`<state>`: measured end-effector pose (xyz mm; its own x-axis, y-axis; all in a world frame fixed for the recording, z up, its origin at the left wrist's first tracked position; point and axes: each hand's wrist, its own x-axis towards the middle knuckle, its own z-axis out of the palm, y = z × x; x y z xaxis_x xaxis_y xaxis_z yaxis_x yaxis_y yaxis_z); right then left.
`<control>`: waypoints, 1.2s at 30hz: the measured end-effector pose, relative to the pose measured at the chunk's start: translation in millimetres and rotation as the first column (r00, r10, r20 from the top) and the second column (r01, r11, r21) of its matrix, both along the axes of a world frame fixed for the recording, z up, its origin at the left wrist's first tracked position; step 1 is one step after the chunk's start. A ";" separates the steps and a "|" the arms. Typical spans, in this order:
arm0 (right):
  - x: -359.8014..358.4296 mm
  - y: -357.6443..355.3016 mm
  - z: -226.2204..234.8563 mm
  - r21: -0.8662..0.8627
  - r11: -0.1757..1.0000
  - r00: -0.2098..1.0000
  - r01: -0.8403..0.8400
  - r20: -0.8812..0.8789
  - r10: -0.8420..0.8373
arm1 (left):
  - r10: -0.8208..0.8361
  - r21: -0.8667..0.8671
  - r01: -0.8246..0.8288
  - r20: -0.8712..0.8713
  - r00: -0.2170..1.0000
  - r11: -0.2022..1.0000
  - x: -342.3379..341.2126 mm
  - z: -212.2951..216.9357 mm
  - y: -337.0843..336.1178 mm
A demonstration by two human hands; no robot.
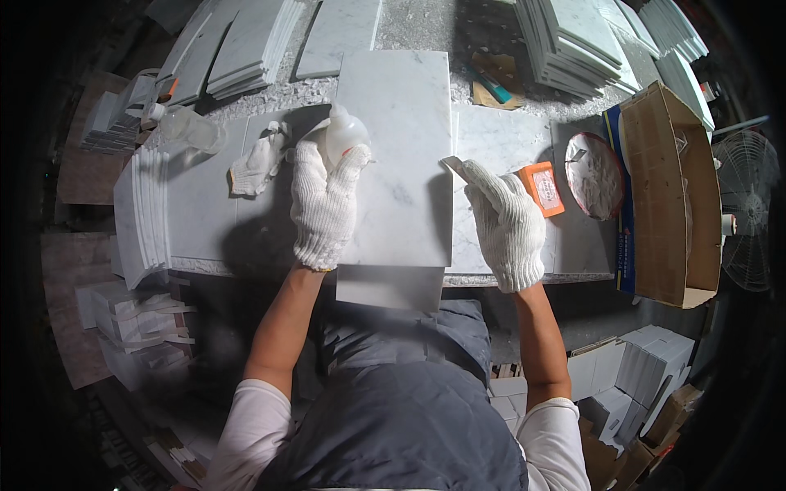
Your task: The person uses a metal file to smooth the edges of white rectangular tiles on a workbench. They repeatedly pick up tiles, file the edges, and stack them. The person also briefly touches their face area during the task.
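A pale grey-veined marble tile (397,172) lies lengthwise in front of me, its near end overhanging the table edge above another slab (389,288). My left hand (325,209), in a white knitted glove, is closed around a translucent squeeze bottle (346,135) over the tile's left side. Just off the tile's right edge, my right hand (508,233), gloved the same way, grips a small flat metal scraper (453,164); its handle is hidden in the fingers. Beside that hand sits an orange box (542,188). A spare white glove (259,166) rests left of my left hand.
Stacked marble tiles stand at the far left (254,49), far right (573,49) and left edge (139,217). A round dish of white paste (595,176) and an open cardboard box (671,196) are at right, near a fan (745,209). A clear bottle (192,131) lies left.
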<state>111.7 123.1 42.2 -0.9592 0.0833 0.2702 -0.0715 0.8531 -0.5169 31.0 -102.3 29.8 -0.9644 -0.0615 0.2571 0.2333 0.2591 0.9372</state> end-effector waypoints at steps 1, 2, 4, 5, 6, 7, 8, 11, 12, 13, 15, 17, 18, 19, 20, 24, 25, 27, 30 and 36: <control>-0.3 0.2 0.2 -0.033 0.999 0.999 0.000 -0.051 -0.001 | -0.003 0.010 0.003 0.014 1.000 1.000 0.0 0.0 0.1; -0.8 0.8 0.5 -0.065 0.998 0.995 -0.002 -0.102 -0.004 | -0.005 0.021 0.005 0.021 1.000 1.000 -0.1 -0.1 0.3; -1.5 2.6 1.1 -0.198 0.980 0.993 -0.029 -0.117 0.006 | -0.003 0.025 0.002 0.023 1.000 1.000 -0.1 -0.2 0.5; -2.2 3.6 1.4 -0.296 0.954 0.996 -0.047 -0.083 0.024 | 0.002 0.017 -0.002 0.019 1.000 1.000 -0.1 -0.1 0.5; -2.3 4.4 1.8 -0.359 0.932 0.998 -0.054 -0.043 0.042 | 0.003 0.012 -0.003 0.010 1.000 1.000 0.0 -0.1 0.5; -3.1 5.1 2.0 -0.419 0.906 0.998 -0.055 -0.004 0.059 | 0.008 -0.003 -0.008 0.018 1.000 1.000 0.1 0.1 0.4; -3.7 5.1 2.2 -0.446 0.894 0.996 -0.047 0.043 0.074 | 0.010 -0.015 -0.009 0.022 1.000 1.000 0.1 0.4 0.2; -7.8 4.1 2.3 -0.419 0.907 0.992 -0.053 0.083 0.096 | 0.010 -0.026 -0.009 0.020 1.000 1.000 0.6 2.0 0.4; -10.0 3.4 2.2 -0.375 0.925 0.992 -0.057 0.081 0.094 | 0.010 -0.025 -0.010 0.017 1.000 1.000 0.7 2.7 0.5; -11.9 2.8 2.4 -0.330 0.943 0.988 -0.034 0.128 0.081 | 0.010 -0.027 -0.010 0.010 1.000 1.000 0.8 3.4 0.7; -14.2 3.1 3.4 -0.280 0.959 0.991 -0.043 0.111 0.076 | 0.012 -0.029 -0.012 -0.004 1.000 1.000 1.3 4.4 1.3; -15.0 4.0 4.7 -0.254 0.966 0.991 -0.042 0.112 0.073 | 0.009 -0.022 -0.008 0.019 1.000 1.000 2.3 4.7 1.6; -14.9 4.7 5.3 -0.254 0.966 0.993 -0.050 0.095 0.076 | 0.007 -0.027 -0.007 0.016 1.000 1.000 2.5 4.4 1.8; -14.5 5.2 5.6 -0.259 0.964 0.994 -0.058 0.074 0.080 | 0.006 -0.002 -0.006 0.026 1.000 1.000 2.4 3.9 1.9; -13.8 5.6 5.5 -0.257 0.966 0.994 -0.040 0.090 0.066 | 0.006 0.013 -0.006 0.023 1.000 1.000 2.1 3.2 1.9; -11.7 5.0 0.4 -0.322 0.947 0.997 -0.017 0.069 0.041 | -0.009 0.004 0.009 0.017 1.000 1.000 -1.0 1.0 0.6; -11.2 4.8 -1.9 -0.352 0.936 0.998 -0.023 0.045 0.041 | -0.008 -0.030 0.008 0.009 1.000 1.000 -1.2 1.0 0.3; -9.2 4.9 -7.0 -0.562 0.822 0.996 0.090 0.072 -0.059 | 0.012 -0.093 -0.010 0.012 1.000 0.996 -0.5 1.6 0.7; 1.0 9.7 -13.9 -0.768 0.599 0.973 0.226 0.154 -0.170 | -0.064 -0.077 0.057 -0.090 0.994 0.995 3.1 2.4 5.3; 28.1 17.4 -45.3 -0.814 0.531 0.964 0.236 0.126 -0.236 | -0.189 -0.542 -0.032 -0.347 0.919 0.840 0.1 6.4 9.0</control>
